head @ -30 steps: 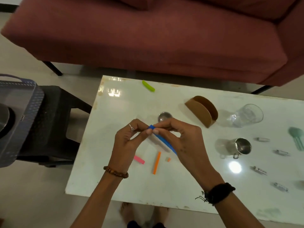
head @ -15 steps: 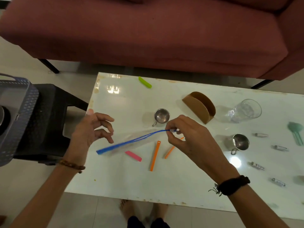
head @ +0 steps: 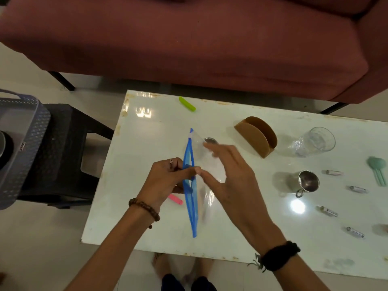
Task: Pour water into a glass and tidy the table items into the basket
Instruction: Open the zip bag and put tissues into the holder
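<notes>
A clear zip bag with a blue zipper edge (head: 190, 208) hangs lengthwise over the white table (head: 147, 217), its mouth slightly parted. My left hand (head: 165, 179) pinches the left zipper lip at mid-length. My right hand (head: 235, 181) holds the clear side, thumb at the right lip and fingers spread over the plastic. A pink clip (head: 176, 199) lies under the bag and a green clip (head: 186, 103) at the far edge. The empty glass (head: 315, 141) lies on its side at the right. The grey basket (head: 23, 152) sits off the table to the left.
A brown holder (head: 255, 136), a steel cup (head: 307, 182), a smaller steel cup (head: 210, 140) behind the bag, several small tubes (head: 327, 211) and a green utensil (head: 378, 171) lie on the table. A black stool (head: 63, 143) carries the basket. A red sofa (head: 189, 38) stands behind.
The bag has swung from lying crosswise to pointing away from me. My left hand came back and took the zipper lip. My right hand shifted onto the clear side. The orange clips are now hidden.
</notes>
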The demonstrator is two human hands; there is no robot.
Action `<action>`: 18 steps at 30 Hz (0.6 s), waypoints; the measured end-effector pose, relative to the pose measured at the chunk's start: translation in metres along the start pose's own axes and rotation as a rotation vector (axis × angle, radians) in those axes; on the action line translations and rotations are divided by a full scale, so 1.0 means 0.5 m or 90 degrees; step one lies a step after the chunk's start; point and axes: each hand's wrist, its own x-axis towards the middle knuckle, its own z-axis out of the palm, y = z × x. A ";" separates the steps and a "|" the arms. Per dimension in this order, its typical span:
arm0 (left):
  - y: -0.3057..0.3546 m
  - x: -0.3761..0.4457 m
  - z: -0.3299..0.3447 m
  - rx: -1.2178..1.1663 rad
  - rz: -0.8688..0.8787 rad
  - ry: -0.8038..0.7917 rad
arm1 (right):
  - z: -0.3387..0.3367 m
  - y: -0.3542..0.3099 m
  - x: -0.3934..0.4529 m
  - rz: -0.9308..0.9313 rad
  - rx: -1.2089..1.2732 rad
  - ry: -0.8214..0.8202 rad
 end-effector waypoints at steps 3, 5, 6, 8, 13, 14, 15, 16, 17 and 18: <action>-0.004 -0.004 0.014 -0.065 -0.029 -0.027 | 0.016 -0.004 -0.011 0.105 0.176 -0.065; -0.008 -0.009 0.020 -0.073 -0.035 -0.030 | 0.015 0.003 -0.013 0.116 0.217 -0.048; -0.009 -0.009 0.020 -0.067 -0.030 -0.016 | 0.009 0.005 -0.015 0.112 0.214 -0.035; -0.009 -0.007 0.012 -0.027 0.006 0.039 | -0.009 0.014 -0.019 0.087 0.110 -0.014; -0.006 -0.023 0.003 0.079 0.107 0.109 | -0.038 0.037 -0.027 0.066 -0.283 -0.051; -0.005 -0.029 0.011 0.093 0.116 0.098 | -0.034 0.034 -0.027 0.078 -0.288 -0.065; -0.002 -0.037 0.022 0.100 0.122 0.084 | -0.026 0.029 -0.026 0.091 -0.263 -0.067; 0.001 -0.043 0.034 0.104 0.134 0.069 | -0.019 0.023 -0.023 0.108 -0.224 -0.064; 0.004 -0.047 0.043 0.110 0.153 0.056 | -0.011 0.019 -0.020 0.126 -0.184 -0.055; 0.008 -0.049 0.050 0.119 0.177 0.042 | -0.005 0.019 -0.016 0.146 -0.156 -0.054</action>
